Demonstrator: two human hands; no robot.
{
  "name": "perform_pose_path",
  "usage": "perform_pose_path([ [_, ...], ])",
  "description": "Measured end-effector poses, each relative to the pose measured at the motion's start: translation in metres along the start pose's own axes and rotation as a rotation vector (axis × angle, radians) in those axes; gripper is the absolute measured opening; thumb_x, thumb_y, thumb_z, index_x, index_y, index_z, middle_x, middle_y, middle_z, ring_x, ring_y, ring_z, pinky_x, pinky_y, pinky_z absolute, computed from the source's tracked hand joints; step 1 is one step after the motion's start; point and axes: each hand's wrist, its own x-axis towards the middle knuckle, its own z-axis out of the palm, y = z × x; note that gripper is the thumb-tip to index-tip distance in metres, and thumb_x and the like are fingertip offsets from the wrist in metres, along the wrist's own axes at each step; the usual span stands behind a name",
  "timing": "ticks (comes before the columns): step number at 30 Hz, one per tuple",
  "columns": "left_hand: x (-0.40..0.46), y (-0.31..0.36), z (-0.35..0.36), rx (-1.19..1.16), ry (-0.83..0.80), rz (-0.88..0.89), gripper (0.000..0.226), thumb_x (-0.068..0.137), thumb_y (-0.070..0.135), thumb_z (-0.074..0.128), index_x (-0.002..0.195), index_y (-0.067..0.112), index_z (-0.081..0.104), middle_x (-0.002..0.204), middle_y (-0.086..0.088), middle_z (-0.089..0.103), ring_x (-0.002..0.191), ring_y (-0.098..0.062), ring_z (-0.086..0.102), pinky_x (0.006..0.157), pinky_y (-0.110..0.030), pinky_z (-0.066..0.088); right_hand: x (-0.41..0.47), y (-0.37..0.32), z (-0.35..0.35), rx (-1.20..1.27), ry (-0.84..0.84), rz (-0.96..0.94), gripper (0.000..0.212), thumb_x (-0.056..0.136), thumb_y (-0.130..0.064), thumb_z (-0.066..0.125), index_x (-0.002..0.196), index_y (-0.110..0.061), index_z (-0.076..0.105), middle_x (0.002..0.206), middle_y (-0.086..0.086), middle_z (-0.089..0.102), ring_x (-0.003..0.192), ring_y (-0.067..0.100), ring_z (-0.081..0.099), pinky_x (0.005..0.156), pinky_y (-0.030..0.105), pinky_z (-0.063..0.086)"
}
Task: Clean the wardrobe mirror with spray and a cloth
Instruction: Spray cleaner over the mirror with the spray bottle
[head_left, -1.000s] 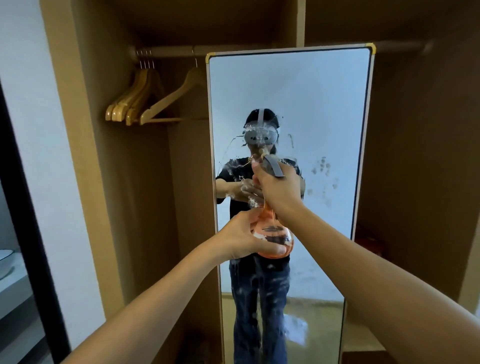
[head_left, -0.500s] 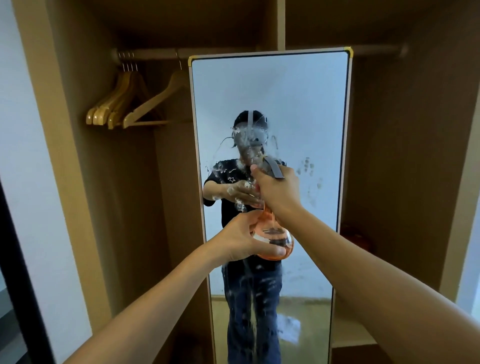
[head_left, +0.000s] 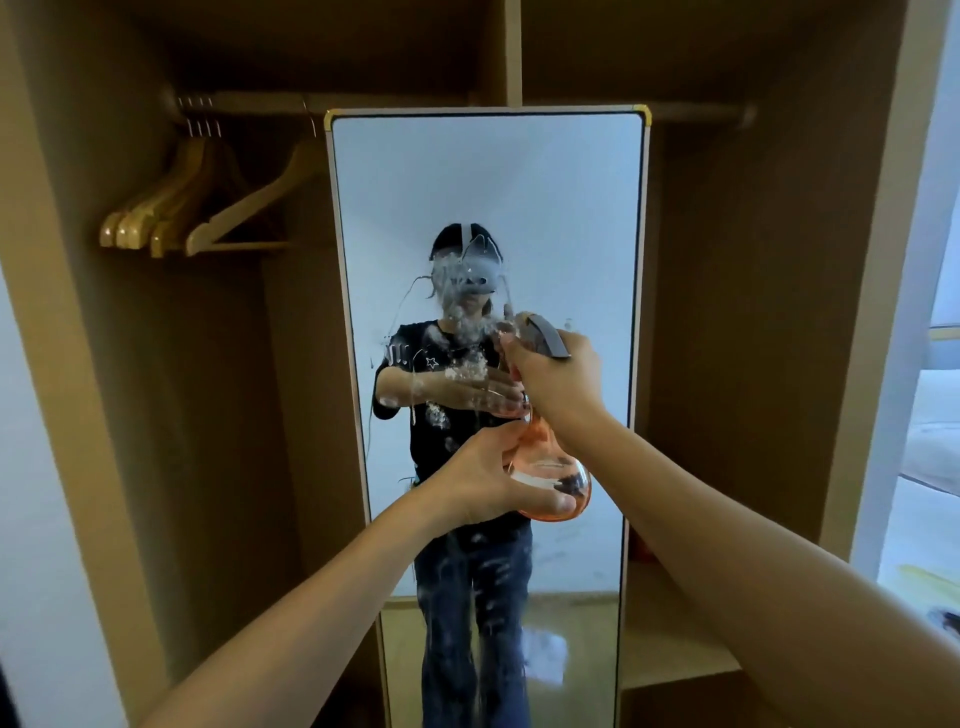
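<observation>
We hold the spray bottle (head_left: 548, 467) at centre frame before the mirror (head_left: 571, 208): our left hand (head_left: 488, 480) cups its round base, our right hand (head_left: 558, 379) wraps the neck and trigger. Aim at dry glass above the foam; the bottle looks only partly full.

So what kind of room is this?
Probably a bedroom or hotel room: an open wooden wardrobe with a rail of empty hangers and a tall mirror standing inside it.
</observation>
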Motion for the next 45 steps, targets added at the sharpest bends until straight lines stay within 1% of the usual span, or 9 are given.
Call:
perform_pose_path([
  [4, 0.006, 0.000, 0.009, -0.024, -0.020, 0.003, 0.052, 0.069, 0.015, 0.085, 0.116, 0.017, 0.062, 0.113, 0.005, 0.071, 0.107, -0.009, 0.066, 0.104, -0.038, 0.046, -0.002, 0.003, -0.009, 0.051, 0.021, 0.006, 0.024, 0.091, -0.025, 0.067, 0.075, -0.008, 0.062, 0.058, -0.002, 0.054, 0.039, 0.001, 0.051, 0.037, 0.009, 0.033],
  [10, 0.015, 0.005, 0.019, 0.021, -0.044, 0.024, 0.052, 0.069, 0.019, 0.086, 0.115, 0.020, 0.062, 0.108, 0.005, 0.072, 0.102, -0.007, 0.067, 0.101, -0.035, 0.048, 0.001, 0.010, -0.024, 0.055, 0.040, 0.045, 0.026, 0.091, -0.026, 0.064, 0.068, -0.014, 0.064, 0.063, 0.005, 0.060, 0.054, 0.013, 0.049, 0.048, 0.023, 0.040],
  [20, 0.033, 0.008, 0.040, 0.065, -0.060, 0.070, 0.056, 0.065, 0.035, 0.086, 0.113, 0.027, 0.060, 0.106, 0.008, 0.070, 0.100, -0.005, 0.066, 0.098, -0.036, 0.050, 0.003, 0.016, -0.053, 0.097, 0.068, 0.048, 0.029, 0.093, -0.021, 0.062, 0.065, -0.016, 0.054, 0.056, -0.004, 0.049, 0.038, 0.001, 0.042, 0.038, 0.012, 0.034],
  [24, 0.040, 0.009, 0.048, 0.047, -0.082, 0.085, 0.062, 0.062, 0.039, 0.087, 0.117, 0.027, 0.059, 0.110, 0.007, 0.070, 0.105, -0.009, 0.065, 0.100, -0.039, 0.050, 0.007, 0.018, -0.060, 0.079, 0.116, 0.021, 0.030, 0.091, -0.025, 0.065, 0.064, -0.018, 0.057, 0.060, 0.001, 0.056, 0.052, 0.011, 0.049, 0.045, 0.019, 0.044],
  [27, 0.043, 0.011, 0.053, 0.037, -0.083, 0.095, 0.062, 0.063, 0.036, 0.087, 0.118, 0.026, 0.059, 0.109, 0.008, 0.070, 0.105, -0.008, 0.065, 0.100, -0.040, 0.050, 0.010, 0.023, -0.063, 0.086, 0.152, 0.041, 0.026, 0.090, -0.028, 0.068, 0.068, -0.016, 0.062, 0.064, 0.005, 0.059, 0.061, 0.019, 0.057, 0.061, 0.035, 0.057],
  [31, 0.046, 0.012, 0.058, 0.027, -0.100, 0.111, 0.057, 0.065, 0.032, 0.087, 0.115, 0.025, 0.061, 0.107, 0.006, 0.071, 0.102, -0.010, 0.067, 0.098, -0.041, 0.051, 0.012, 0.029, -0.067, 0.086, 0.194, 0.065, 0.030, 0.090, -0.027, 0.068, 0.065, -0.013, 0.060, 0.060, 0.006, 0.056, 0.058, 0.021, 0.055, 0.065, 0.038, 0.057],
  [37, 0.047, 0.006, 0.068, 0.059, -0.112, 0.103, 0.054, 0.066, 0.033, 0.086, 0.113, 0.026, 0.061, 0.107, 0.008, 0.070, 0.102, -0.008, 0.066, 0.095, -0.034, 0.053, 0.009, 0.044, -0.074, 0.030, 0.156, 0.073, 0.023, 0.092, -0.025, 0.063, 0.084, -0.003, 0.067, 0.085, 0.022, 0.069, 0.068, 0.025, 0.060, 0.067, 0.039, 0.056],
  [40, 0.045, -0.001, 0.075, 0.083, -0.117, 0.094, 0.054, 0.067, 0.032, 0.087, 0.113, 0.024, 0.060, 0.107, 0.008, 0.069, 0.100, -0.007, 0.065, 0.091, -0.025, 0.053, 0.003, 0.054, -0.075, 0.038, 0.144, 0.082, 0.026, 0.091, -0.023, 0.063, 0.086, 0.003, 0.065, 0.089, 0.028, 0.066, 0.070, 0.024, 0.055, 0.064, 0.036, 0.047],
  [45, 0.040, -0.011, 0.084, 0.070, -0.132, 0.068, 0.053, 0.068, 0.028, 0.087, 0.113, 0.022, 0.059, 0.108, 0.007, 0.069, 0.100, -0.006, 0.066, 0.085, -0.017, 0.052, -0.004, 0.069, -0.073, 0.022, 0.127, 0.118, 0.028, 0.092, -0.023, 0.063, 0.091, 0.004, 0.064, 0.093, 0.030, 0.065, 0.071, 0.025, 0.055, 0.066, 0.040, 0.052],
])
